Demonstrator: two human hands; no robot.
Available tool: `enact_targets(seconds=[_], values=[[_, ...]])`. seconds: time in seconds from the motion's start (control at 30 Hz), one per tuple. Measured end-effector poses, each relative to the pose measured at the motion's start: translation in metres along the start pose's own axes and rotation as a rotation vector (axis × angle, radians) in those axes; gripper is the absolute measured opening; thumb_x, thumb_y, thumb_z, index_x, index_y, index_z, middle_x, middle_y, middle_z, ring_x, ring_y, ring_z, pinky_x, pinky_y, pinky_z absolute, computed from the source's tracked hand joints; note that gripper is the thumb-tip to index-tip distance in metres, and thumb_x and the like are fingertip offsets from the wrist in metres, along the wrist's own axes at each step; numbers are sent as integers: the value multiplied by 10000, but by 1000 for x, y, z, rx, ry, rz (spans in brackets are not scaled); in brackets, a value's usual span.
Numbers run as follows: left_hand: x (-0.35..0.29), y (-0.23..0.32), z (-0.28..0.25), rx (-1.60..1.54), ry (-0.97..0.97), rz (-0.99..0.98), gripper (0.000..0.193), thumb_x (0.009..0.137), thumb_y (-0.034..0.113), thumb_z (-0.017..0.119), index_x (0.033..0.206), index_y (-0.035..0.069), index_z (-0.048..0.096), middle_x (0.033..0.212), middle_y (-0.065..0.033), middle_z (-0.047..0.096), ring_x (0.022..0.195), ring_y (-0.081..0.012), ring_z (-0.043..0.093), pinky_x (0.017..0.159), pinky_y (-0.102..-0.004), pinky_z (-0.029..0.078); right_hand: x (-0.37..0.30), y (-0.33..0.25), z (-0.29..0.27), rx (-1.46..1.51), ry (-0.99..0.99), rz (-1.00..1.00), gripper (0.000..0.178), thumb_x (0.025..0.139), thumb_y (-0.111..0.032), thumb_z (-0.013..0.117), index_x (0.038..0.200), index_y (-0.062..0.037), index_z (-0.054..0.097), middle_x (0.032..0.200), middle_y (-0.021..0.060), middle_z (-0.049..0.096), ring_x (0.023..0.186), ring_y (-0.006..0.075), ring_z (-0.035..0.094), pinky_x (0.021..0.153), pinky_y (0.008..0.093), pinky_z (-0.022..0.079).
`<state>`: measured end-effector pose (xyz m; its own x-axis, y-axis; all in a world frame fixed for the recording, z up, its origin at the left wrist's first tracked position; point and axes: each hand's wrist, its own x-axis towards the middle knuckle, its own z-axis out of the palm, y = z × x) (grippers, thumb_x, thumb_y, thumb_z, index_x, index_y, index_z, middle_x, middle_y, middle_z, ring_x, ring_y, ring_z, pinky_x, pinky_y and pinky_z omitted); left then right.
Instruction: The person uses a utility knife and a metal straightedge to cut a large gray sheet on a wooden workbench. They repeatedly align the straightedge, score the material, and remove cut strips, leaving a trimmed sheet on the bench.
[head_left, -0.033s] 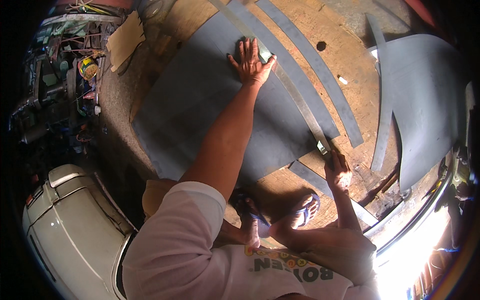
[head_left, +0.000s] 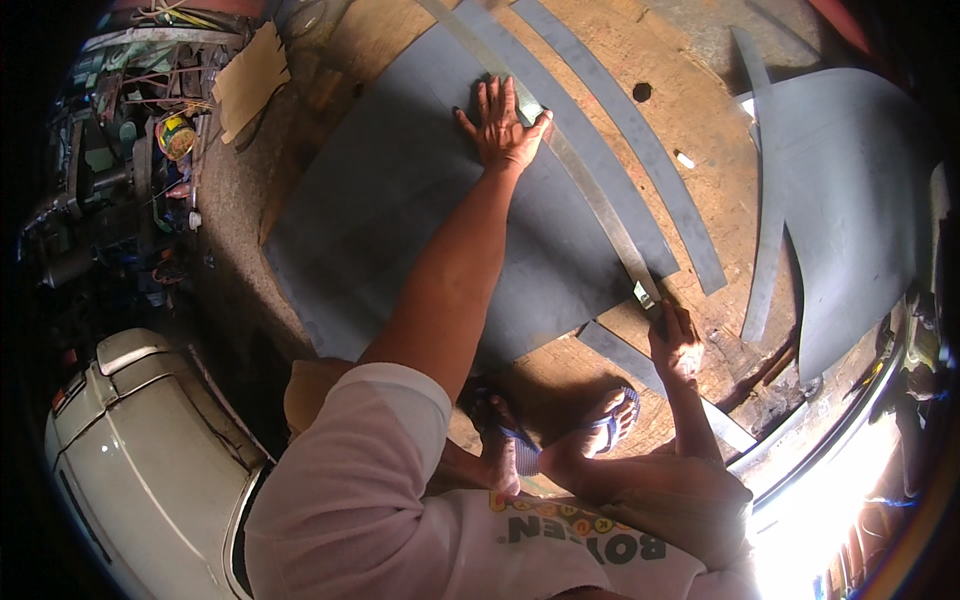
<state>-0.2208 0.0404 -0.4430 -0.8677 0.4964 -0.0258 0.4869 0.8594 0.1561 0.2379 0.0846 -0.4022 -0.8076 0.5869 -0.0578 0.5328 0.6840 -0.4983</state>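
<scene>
Sandals [head_left: 628, 412] with blue straps stood on the wooden board [head_left: 695, 95] closest to the viewer, and just beyond them a narrow grey strip [head_left: 620, 354] slanted beneath the right forearm. Next came the right hand [head_left: 680, 345], its fingers bent close together at the near end of the metal bar [head_left: 603, 208]; shadow hid what they gripped, so I could not tell whether they were clamped on anything. The bar lay lengthwise over the large dark sheet [head_left: 385, 190], near its right edge; it was thin, flat and silvery, dull along most of its length, with bright glints at the near end and beside the left hand [head_left: 508, 135]. The sheet rested on the board, smooth and slate grey, marked by faint pale smudges, and its near right corner ended crisply. Farther up, the left hand lay palm down, fingers spread apart, over sheet and bar. To the right, a long offcut [head_left: 640, 145] lay separate on the wood, and beyond it a second sheet [head_left: 860, 200] curved in softer, shinier grey.
</scene>
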Motion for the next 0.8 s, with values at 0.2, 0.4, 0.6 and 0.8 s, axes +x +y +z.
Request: enact_targets(seconds=[0.2, 0.4, 0.6, 0.8], values=[[5, 8, -2, -50, 55, 43, 1004, 854, 766, 596, 1635, 223, 273, 1718, -10, 224, 1606, -212, 101, 1254, -661, 11, -2, -1, -5, 20, 32, 24, 521, 830, -160, 769, 1331, -78, 650, 1182, 136, 686, 987, 356, 712, 807, 436, 602], [2, -8, 16, 26, 114, 79, 1017, 858, 853, 493, 1642, 249, 258, 1725, -4, 206, 1599, -214, 134, 1241, -672, 56, -6, 7, 1, 19, -57, 86, 575, 799, -173, 762, 1354, -93, 636, 1263, 121, 673, 1070, 336, 689, 859, 420, 600], [5, -2, 13, -10, 78, 92, 997, 870, 820, 525, 1640, 255, 239, 1716, -4, 221, 1597, -220, 134, 1243, -677, 58, 0, -1, -12, 31, 17, 39, 544, 782, -163, 803, 1308, -108, 675, 1198, 92, 690, 997, 305, 717, 830, 383, 604], [7, -6, 11, 11, 78, 81, 992, 874, 828, 508, 1641, 260, 238, 1723, 7, 208, 1596, -217, 141, 1244, -672, 61, 3, -5, -15, 68, -29, 73, 548, 786, -162, 799, 1315, -110, 669, 1204, 100, 690, 1003, 314, 716, 841, 391, 598]])
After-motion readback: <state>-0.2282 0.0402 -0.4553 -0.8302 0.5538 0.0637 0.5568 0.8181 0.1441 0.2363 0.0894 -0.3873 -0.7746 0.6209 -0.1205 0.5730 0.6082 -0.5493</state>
